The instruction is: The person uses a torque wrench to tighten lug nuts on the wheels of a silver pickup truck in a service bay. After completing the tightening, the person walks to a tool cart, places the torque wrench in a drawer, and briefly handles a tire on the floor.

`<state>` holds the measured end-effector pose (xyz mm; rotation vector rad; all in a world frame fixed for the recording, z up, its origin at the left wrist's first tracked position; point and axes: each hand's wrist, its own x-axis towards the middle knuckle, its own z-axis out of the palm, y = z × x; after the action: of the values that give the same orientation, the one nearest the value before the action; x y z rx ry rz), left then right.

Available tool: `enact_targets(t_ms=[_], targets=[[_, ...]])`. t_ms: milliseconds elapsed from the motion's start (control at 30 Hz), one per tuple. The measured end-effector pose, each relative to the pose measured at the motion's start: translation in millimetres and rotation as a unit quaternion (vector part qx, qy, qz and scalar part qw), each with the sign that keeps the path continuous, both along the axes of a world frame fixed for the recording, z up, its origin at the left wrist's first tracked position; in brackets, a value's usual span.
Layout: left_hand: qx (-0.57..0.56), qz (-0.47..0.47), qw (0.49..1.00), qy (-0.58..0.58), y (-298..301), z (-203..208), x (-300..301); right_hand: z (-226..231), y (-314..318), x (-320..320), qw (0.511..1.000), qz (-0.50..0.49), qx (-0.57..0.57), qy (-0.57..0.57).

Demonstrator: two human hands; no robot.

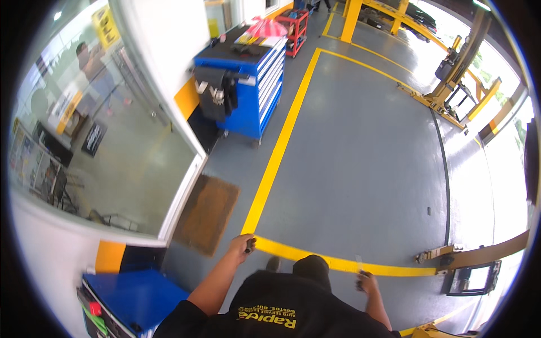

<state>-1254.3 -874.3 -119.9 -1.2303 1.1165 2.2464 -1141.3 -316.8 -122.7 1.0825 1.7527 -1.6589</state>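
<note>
My left hand (241,248) is closed around a short dark cylindrical thing (249,245), whose kind I cannot make out. It is out in front of my body, above the yellow floor line. On the other side, my right hand (367,283) grips the dark handle of a tool with a thin, pale, flat blade (359,261) pointing forward; the blade is blurred and I cannot tell its exact kind. Both hands are well apart, and neither touches any furniture. My black shirt (270,307) fills the lower middle, with a grey shoe tip (273,263) just beyond it.
A blue tool cabinet (234,117) stands ahead left, before a red cart (293,31). A brown mat (207,214) lies by the glass window (112,169); a person (93,65) shows in the glass. Yellow lift posts (451,79) stand right. Another blue cabinet (135,293) is near left.
</note>
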Motion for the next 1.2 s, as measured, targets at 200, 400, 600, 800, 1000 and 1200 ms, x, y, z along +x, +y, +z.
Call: enact_targets(t_ms=[200, 400, 600, 800, 1000, 1200], targets=[[-0.038, -0.085, 0.984, 0.154, 53.2, 60.9, -293.5, -7.9, 126.5, -88.8, 0.946, -0.235, 0.200, -0.095], [0.053, 0.124, 0.982, 0.132, 69.8, 43.4, -494.8, -28.8, 132.7, -361.9, 0.988, -0.077, 0.132, 0.025], [0.037, 0.184, 0.974, 0.129, 63.2, 0.4, -683.0, 51.0, 36.3, -703.9, 0.973, 0.174, 0.117, 0.098], [0.044, 0.274, 0.958, 0.074, 13.7, -123.9, -875.0, 64.0, -57.2, -944.3, 0.940, 0.301, 0.117, 0.112], [0.132, 0.540, 0.825, 0.103, -18.3, -172.9, -1034.1, 28.8, -76.3, -1079.0, 0.904, 0.405, 0.137, -0.005], [0.108, 0.539, 0.825, 0.132, -0.3, -183.1, -1024.9, 54.6, -131.6, -1204.9, 0.878, 0.466, 0.106, -0.004]])
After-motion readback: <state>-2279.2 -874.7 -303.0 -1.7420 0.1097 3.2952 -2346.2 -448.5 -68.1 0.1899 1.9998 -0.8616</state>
